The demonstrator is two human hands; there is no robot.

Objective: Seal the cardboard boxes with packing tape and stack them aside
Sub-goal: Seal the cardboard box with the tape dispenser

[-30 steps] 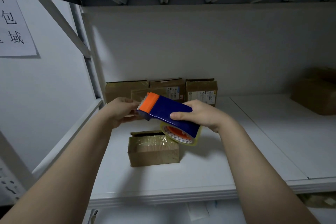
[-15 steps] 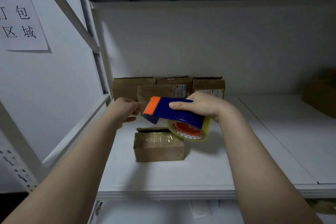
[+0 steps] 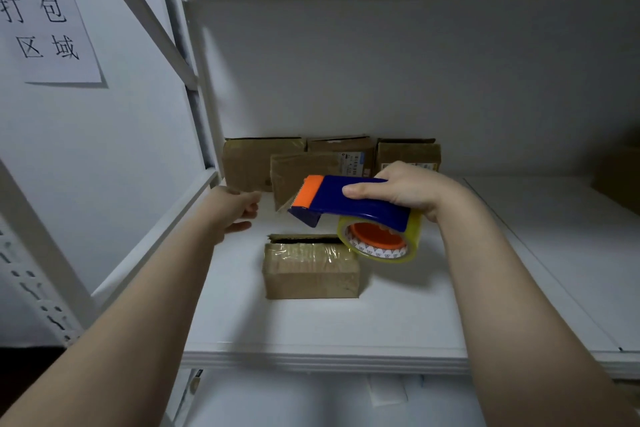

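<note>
White shelf (image 3: 346,329), right hand (image 3: 405,191) around tape dispenser (image 3: 346,201), left hand (image 3: 232,208) curled, hold unclear.

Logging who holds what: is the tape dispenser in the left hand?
No, the right hand grips the tape dispenser, while the left hand is apart from it.

**Bare Arms, Bare Hands**

Two uncovered arms, bare from the lower edge of the view up to the fingers. Left forearm (image 3: 145,305) long and slim, smooth along its whole visible length, narrowing evenly toward the wrist. Right forearm (image 3: 502,288) much the same in build, looking thicker near the camera and tapering likewise. Left hand (image 3: 235,206) small and rounded in outline. Right hand (image 3: 408,189) fuller in view, with a thumb (image 3: 356,190) ending in a short, plain, unpainted nail.
</note>
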